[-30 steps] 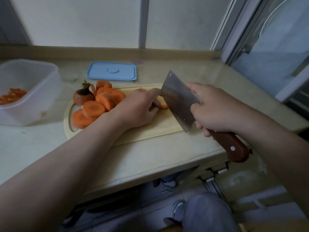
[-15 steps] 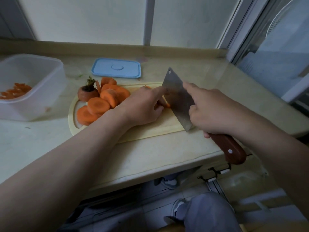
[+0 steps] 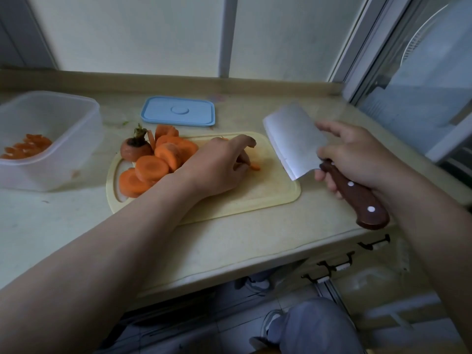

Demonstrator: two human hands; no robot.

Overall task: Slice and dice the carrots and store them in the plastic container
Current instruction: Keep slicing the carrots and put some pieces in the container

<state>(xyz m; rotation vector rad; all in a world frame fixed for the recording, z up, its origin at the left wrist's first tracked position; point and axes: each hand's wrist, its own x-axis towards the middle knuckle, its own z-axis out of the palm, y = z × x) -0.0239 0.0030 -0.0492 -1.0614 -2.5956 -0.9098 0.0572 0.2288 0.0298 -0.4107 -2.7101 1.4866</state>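
Note:
A pale cutting board (image 3: 268, 198) lies on the counter. On its left end sit several thick carrot slices (image 3: 151, 167) and a carrot top with a stub of stem (image 3: 135, 146). My left hand (image 3: 219, 167) rests on the middle of the board, fingers curled over small carrot pieces (image 3: 255, 166). My right hand (image 3: 355, 154) grips the wooden handle of a cleaver (image 3: 293, 139), its blade lifted off the board to the right. A clear plastic container (image 3: 51, 139) at the far left holds cut carrot pieces (image 3: 25, 148).
The container's blue lid (image 3: 178, 114) lies flat behind the board. A window ledge runs along the back, with window frames at the right. The counter's front edge is close below my arms; my knee and shoe show beneath it.
The cleaver has lifted off the board and swung right, away from my left hand. My left hand stays over the small carrot pieces.

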